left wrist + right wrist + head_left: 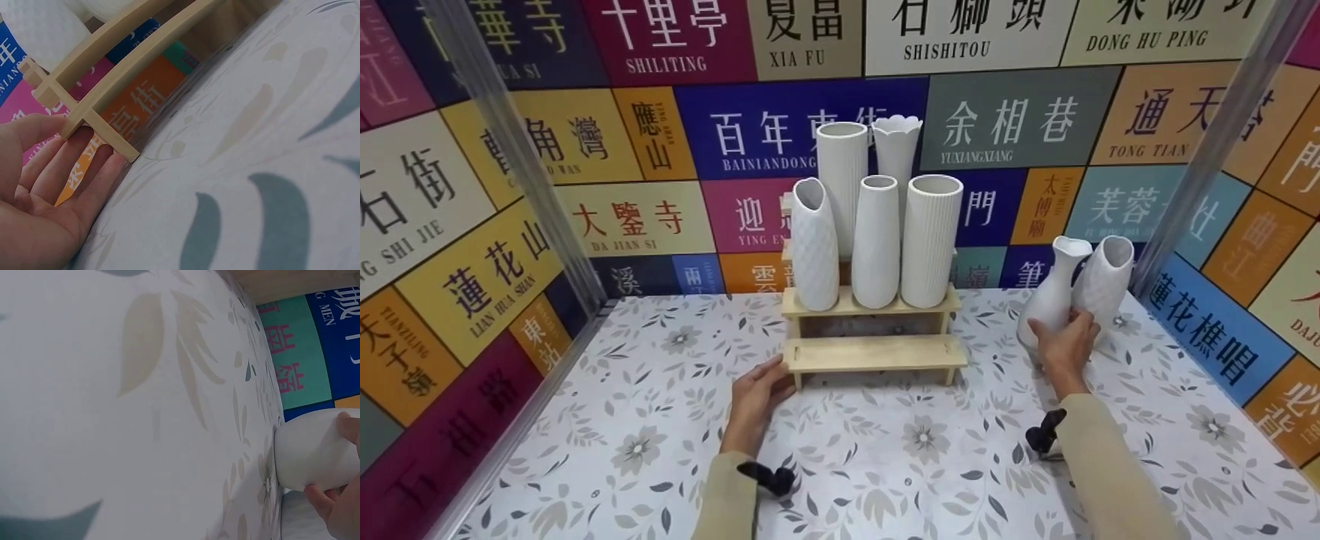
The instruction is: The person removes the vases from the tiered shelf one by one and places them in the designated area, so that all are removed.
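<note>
In the head view, my right hand [1066,346] grips the lower body of a white vase [1048,300] with a narrow neck and flared wavy rim. Thumb and fingers lie on either side of its round body [315,447] in the right wrist view. Right beside it stands a white vase with a dimpled surface and slanted mouth [1106,277]. My left hand [757,396] touches the left end of a stepped wooden stand [877,354]. In the left wrist view, its extended fingers [93,188] rest against the stand's leg and step end.
On the stand's middle step are a slanted dimpled vase [816,255], a smooth vase [877,247] and a ribbed vase [931,247]. Behind rise a tall ribbed cylinder [841,165] and a scalloped vase [897,146]. Sign-covered walls enclose the floral tabletop [660,420].
</note>
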The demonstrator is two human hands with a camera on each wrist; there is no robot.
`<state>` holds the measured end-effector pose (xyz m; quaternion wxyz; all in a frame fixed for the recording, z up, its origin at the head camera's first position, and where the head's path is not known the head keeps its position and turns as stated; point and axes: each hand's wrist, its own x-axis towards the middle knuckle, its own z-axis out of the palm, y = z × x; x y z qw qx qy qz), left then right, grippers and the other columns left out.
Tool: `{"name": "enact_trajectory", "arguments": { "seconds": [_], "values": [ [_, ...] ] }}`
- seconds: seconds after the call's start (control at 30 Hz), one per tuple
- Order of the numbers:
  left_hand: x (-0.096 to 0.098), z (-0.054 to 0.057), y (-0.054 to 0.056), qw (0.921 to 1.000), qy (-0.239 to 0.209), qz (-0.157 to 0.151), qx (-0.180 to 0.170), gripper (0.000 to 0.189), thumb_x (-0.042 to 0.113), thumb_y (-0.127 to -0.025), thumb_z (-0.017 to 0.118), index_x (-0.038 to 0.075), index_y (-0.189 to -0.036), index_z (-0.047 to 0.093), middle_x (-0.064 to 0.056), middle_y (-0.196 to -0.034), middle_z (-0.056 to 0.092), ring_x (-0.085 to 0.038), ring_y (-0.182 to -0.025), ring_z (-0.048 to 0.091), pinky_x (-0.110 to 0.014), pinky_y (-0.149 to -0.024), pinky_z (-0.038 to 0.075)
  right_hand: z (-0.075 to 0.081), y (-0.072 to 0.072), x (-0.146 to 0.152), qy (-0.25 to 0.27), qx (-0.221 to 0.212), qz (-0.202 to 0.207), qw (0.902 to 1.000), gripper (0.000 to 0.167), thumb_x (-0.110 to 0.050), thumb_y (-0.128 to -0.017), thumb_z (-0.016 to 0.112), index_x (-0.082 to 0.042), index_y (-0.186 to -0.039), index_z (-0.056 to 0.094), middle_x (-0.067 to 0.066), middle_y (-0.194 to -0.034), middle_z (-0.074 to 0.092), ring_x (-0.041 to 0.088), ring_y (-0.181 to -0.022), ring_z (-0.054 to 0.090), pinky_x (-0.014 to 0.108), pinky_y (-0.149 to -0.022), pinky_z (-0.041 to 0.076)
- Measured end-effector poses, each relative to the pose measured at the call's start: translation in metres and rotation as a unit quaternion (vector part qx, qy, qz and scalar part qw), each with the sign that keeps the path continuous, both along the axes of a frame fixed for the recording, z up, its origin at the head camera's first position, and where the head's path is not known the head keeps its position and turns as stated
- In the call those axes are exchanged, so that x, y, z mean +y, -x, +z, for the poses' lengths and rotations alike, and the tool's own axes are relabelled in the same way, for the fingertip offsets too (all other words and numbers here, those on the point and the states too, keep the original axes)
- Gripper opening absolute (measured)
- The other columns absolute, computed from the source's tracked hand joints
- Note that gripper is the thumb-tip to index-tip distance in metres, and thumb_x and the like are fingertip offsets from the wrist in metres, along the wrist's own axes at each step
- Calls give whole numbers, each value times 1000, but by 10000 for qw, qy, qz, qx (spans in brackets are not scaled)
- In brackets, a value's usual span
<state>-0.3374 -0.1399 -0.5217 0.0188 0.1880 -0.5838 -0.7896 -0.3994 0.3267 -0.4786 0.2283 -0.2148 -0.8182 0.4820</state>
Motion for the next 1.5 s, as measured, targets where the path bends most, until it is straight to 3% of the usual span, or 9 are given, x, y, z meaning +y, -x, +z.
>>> {"name": "enact_trajectory", "arguments": {
  "seconds": [0.2,0.37,0.57,0.77,0.87,1.1,1.27,1.5],
  "values": [
    [0,-3,-2,9998,-80,-29,153,43,13,-92,70,5,-133,62,-22,-127,68,-26,-104,73,-34,-91,62,-3,-2,-9,-122,191,-304,9993,72,-23,-91,72,2,-145,32,28,-148,33,44,-135,38,54,-119,32],
    [1,-4,-2,9995,-77,-119,287,44,14,-93,70,3,-134,61,-22,-130,66,-27,-107,72,-34,-92,62,8,-5,-31,-337,1071,-532,9922,60,-20,-93,66,-2,-142,38,24,-144,38,41,-132,40,53,-115,34],
    [-1,-1,1,9998,-77,-53,190,43,15,-91,72,7,-132,63,-19,-128,68,-23,-104,73,-33,-90,62,41,-7,-64,-212,1665,370,9851,57,-31,-98,60,-9,-146,38,15,-146,40,28,-139,40,44,-120,35],
    [0,-1,-1,9996,-147,-76,238,43,15,-91,72,6,-132,63,-20,-129,68,-24,-103,73,-34,-92,62,67,-20,-88,203,1421,1355,9803,76,-55,-97,57,-14,-154,29,8,-153,40,22,-143,40,40,-122,36],
    [-1,-1,-2,9994,-178,-37,290,43,14,-91,72,5,-132,63,-21,-130,66,-25,-103,73,-36,-93,61,77,-23,-98,343,1377,1682,9755,81,-59,-95,58,-15,-156,27,8,-156,38,23,-145,38,41,-124,35],
    [0,0,-1,9997,-107,18,218,43,15,-90,74,6,-131,64,-19,-131,66,-23,-101,73,-34,-91,62,93,-28,-113,350,1406,2125,9664,86,-57,-91,65,-18,-157,28,6,-158,37,25,-146,38,44,-122,38],
    [0,-1,-2,9994,-128,-4,315,44,13,-90,73,3,-132,63,-20,-124,70,-22,-98,74,-33,-86,63,100,-28,-122,303,1498,2522,9555,88,-49,-90,70,-16,-158,26,9,-159,34,28,-147,37,45,-122,37],
    [-2,-1,-2,9997,-85,29,224,43,14,-91,73,4,-132,64,-19,-119,72,-21,-97,73,-31,-86,63,107,-24,-136,162,1352,2600,9560,94,-47,-88,74,-16,-159,22,10,-162,32,28,-149,34,43,-125,32]
  ]
}}
